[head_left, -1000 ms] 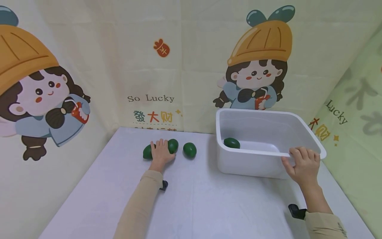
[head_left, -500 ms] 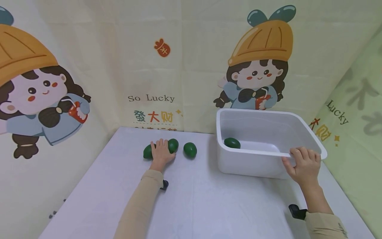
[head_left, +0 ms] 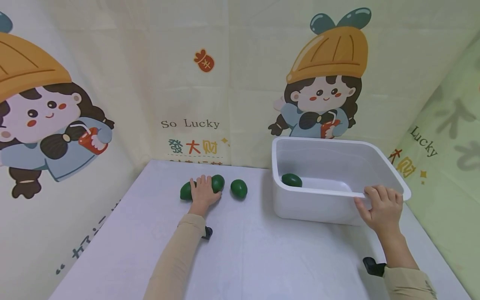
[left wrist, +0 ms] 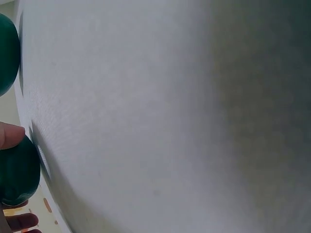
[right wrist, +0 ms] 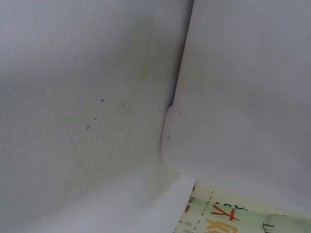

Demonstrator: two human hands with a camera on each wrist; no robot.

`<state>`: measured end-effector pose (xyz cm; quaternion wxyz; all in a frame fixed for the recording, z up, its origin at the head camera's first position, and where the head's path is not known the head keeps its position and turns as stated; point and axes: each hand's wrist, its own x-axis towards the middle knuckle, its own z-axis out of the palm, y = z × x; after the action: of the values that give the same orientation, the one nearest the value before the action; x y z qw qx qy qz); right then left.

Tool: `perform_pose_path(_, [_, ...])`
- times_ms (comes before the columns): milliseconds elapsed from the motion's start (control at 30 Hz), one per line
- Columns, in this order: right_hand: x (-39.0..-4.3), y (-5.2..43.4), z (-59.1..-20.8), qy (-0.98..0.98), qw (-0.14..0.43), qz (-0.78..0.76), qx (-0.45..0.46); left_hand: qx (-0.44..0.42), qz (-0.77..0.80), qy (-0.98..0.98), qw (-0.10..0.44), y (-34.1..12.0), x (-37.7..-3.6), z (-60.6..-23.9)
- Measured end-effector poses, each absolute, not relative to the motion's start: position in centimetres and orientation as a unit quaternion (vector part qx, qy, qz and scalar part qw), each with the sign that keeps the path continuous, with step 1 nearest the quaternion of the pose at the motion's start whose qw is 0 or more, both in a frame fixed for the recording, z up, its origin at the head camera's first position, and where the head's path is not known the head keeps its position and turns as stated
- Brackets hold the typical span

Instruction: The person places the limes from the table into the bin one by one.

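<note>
My left hand (head_left: 203,191) lies on top of two dark green egg-shaped fruits at the back of the white table (head_left: 262,258). One fruit (head_left: 185,191) shows at the hand's left and one (head_left: 218,182) at its right. In the left wrist view my thumb (left wrist: 9,136) and a fingertip (left wrist: 19,221) sit on either side of a green fruit (left wrist: 19,172), gripping it. A third fruit (head_left: 238,188) lies free just to the right. My right hand (head_left: 378,204) grips the near rim of a white plastic tub (head_left: 318,191), fingers curled over the edge. A fourth fruit (head_left: 291,180) lies inside the tub.
Cartoon-printed cloth walls (head_left: 195,83) close in the table at the back and on both sides. The tub stands at the right rear. The right wrist view shows only the tub wall (right wrist: 252,87) and the table surface (right wrist: 73,97).
Both hands and all the fruits stay where they were. Only the head view has drifted slightly.
</note>
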<state>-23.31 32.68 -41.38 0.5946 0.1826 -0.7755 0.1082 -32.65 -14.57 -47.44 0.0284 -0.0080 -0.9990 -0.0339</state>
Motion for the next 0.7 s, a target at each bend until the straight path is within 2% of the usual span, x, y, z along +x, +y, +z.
perform_pose_path(700, [-23.43,33.17,-41.67,-0.781,0.588,0.103,0.185,-0.008,-0.077,-0.995,0.06,-14.25,-32.76,-46.52])
